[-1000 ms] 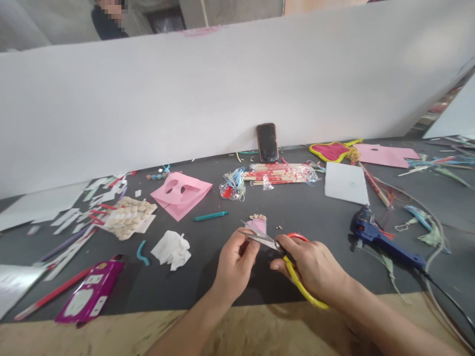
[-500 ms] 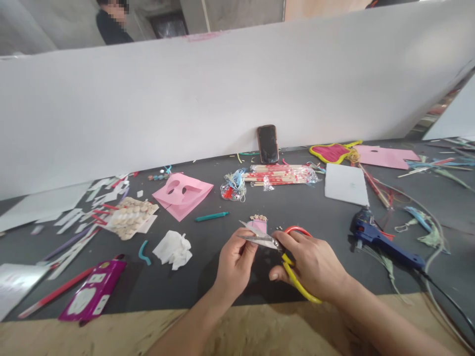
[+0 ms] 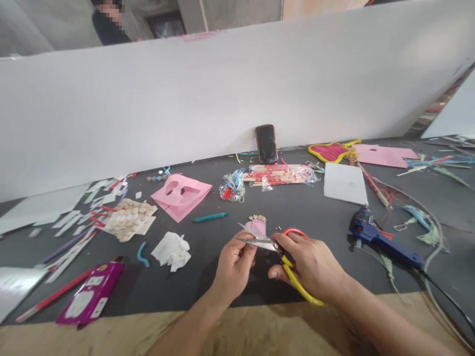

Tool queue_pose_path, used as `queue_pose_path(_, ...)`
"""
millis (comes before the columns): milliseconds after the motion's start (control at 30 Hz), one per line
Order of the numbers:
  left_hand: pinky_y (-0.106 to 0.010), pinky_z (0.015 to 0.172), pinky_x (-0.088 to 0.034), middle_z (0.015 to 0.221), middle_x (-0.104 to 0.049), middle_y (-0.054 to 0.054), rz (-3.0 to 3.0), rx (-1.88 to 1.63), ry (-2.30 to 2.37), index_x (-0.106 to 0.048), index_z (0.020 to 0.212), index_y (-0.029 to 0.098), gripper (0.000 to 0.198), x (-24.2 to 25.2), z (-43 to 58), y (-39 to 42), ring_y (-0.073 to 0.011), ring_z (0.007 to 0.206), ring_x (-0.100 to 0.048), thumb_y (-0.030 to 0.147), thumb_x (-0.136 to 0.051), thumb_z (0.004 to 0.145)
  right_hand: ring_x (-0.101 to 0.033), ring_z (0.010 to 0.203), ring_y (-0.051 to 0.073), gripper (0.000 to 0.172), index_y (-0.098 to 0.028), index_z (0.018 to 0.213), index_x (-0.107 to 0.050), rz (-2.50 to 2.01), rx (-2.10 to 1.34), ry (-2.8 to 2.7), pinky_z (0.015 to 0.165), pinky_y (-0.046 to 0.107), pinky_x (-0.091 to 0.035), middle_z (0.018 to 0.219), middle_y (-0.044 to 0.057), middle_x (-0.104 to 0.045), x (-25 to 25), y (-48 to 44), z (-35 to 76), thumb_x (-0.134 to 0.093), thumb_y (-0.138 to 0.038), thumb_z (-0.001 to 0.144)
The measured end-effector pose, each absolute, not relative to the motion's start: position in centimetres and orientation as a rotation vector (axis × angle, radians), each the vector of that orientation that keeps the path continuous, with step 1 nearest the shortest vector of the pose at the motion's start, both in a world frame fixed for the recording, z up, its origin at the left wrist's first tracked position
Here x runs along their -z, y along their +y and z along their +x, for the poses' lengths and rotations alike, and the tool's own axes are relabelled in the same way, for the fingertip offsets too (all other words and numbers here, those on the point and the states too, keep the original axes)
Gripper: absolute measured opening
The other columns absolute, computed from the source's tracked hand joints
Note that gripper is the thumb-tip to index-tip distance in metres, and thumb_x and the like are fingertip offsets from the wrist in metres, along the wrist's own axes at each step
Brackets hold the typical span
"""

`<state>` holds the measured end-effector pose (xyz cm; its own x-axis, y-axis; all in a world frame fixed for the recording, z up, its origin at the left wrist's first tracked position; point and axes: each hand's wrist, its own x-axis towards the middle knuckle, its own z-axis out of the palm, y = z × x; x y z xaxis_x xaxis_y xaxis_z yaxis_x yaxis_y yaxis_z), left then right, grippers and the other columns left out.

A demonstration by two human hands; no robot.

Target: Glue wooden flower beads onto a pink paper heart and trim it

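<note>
Scissors (image 3: 264, 243) with one red and one yellow handle loop are held in my right hand (image 3: 309, 262), their blades apart and pointing left. My left hand (image 3: 233, 259) is closed in a pinch at the blades, on something too small to make out. Just beyond the blades lies a small pink card (image 3: 261, 227) with tiny pale pieces along its top edge; its lower part is hidden by the scissors and fingers.
A blue glue gun (image 3: 386, 244) and its cable lie right. Ahead are wrapped sticks (image 3: 278, 174) and a phone (image 3: 266, 144) leaning on the white partition (image 3: 193, 104). Left are a pink mask (image 3: 181, 194), crumpled tissue (image 3: 171, 251) and purple packet (image 3: 91, 295). A person stands beyond the partition.
The view has shifted very slightly. Both hands and the scissors stay in nearly the same place, with the blades still apart.
</note>
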<state>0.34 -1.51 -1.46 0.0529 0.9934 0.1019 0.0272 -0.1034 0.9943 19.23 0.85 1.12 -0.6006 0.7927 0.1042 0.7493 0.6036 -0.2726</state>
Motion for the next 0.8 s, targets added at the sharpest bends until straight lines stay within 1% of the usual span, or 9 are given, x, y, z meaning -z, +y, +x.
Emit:
queue_pose_path(100,-0.020,0.046,-0.035,0.069,-0.043,0.002,1.366,-1.242,1.166,-0.053,0.072,0.017,0.028,1.4,0.4,-1.6,-0.0080,0.051,-0.041,0.036,-0.047,0.092,-0.065,0.072,0.024,0.051,-0.019,0.110,-0.054,-1.273,-0.307,-2.622,0.057,0.030,-0.040,0.084,0.007,-0.068,-1.0,0.7,19.3,-0.036,-0.063,0.090)
queue_pose_path(233,-0.020,0.047,-0.035,0.068,-0.044,0.002,1.397,-1.265,1.183,-0.053,0.072,0.017,0.027,1.3,0.4,-1.6,-0.0082,0.051,-0.042,0.034,-0.048,0.092,-0.065,0.068,0.023,0.046,-0.020,0.101,-0.054,-1.299,-0.285,-2.644,0.055,0.029,-0.037,0.078,0.005,-0.068,-1.1,0.5,19.3,-0.033,-0.060,0.093)
queue_pose_path(400,-0.020,0.048,-0.035,0.065,-0.042,0.003,1.364,-1.257,1.180,-0.051,0.072,0.017,0.027,1.5,0.4,-1.7,-0.0078,0.051,-0.041,0.035,-0.048,0.092,-0.066,0.068,0.023,0.039,-0.020,0.096,-0.053,-1.321,-0.255,-2.665,0.054,0.029,-0.035,0.076,0.005,-0.068,-1.3,0.3,19.1,-0.036,-0.055,0.094)
queue_pose_path(500,-0.020,0.046,-0.032,0.062,-0.038,0.005,1.309,-1.232,1.169,-0.053,0.076,0.017,0.027,1.7,0.5,-1.8,-0.0071,0.049,-0.038,0.038,-0.048,0.092,-0.066,0.066,0.022,0.035,-0.020,0.091,-0.052,-1.322,-0.235,-2.663,0.052,0.028,-0.034,0.072,0.004,-0.067,-1.2,0.3,19.1,-0.037,-0.052,0.095)
queue_pose_path(567,-0.020,0.045,-0.031,0.060,-0.037,0.005,1.292,-1.215,1.177,-0.055,0.079,0.017,0.027,1.7,0.6,-1.8,-0.0069,0.048,-0.037,0.040,-0.047,0.092,-0.066,0.063,0.022,0.036,-0.020,0.089,-0.052,-1.313,-0.210,-2.651,0.050,0.028,-0.033,0.069,0.003,-0.066,-1.0,0.3,19.1,-0.036,-0.052,0.095)
queue_pose_path(633,-0.020,0.046,-0.030,0.058,-0.035,0.006,1.272,-1.206,1.185,-0.056,0.081,0.016,0.028,1.7,0.6,-1.9,-0.0069,0.048,-0.036,0.041,-0.047,0.092,-0.065,0.061,0.022,0.040,-0.020,0.089,-0.052,-1.293,-0.176,-2.635,0.048,0.028,-0.032,0.068,0.003,-0.065,-0.7,0.4,19.1,-0.034,-0.055,0.094)
queue_pose_path(733,-0.020,0.046,-0.030,0.056,-0.032,0.007,1.229,-1.189,1.173,-0.055,0.083,0.017,0.029,1.4,0.6,-2.0,-0.0071,0.047,-0.033,0.043,-0.045,0.092,-0.065,0.061,0.022,0.046,-0.020,0.093,-0.054,-1.266,-0.140,-2.608,0.049,0.028,-0.033,0.070,0.004,-0.066,-0.4,0.8,19.3,-0.033,-0.061,0.092)
queue_pose_path(800,-0.021,0.047,-0.030,0.056,-0.033,0.007,1.263,-1.174,1.193,-0.056,0.084,0.017,0.029,1.2,0.6,-1.9,-0.0077,0.048,-0.033,0.042,-0.045,0.092,-0.065,0.060,0.021,0.047,-0.020,0.097,-0.055,-1.281,-0.143,-2.553,0.049,0.028,-0.034,0.071,0.004,-0.067,-0.2,1.3,19.7,-0.035,-0.062,0.091)
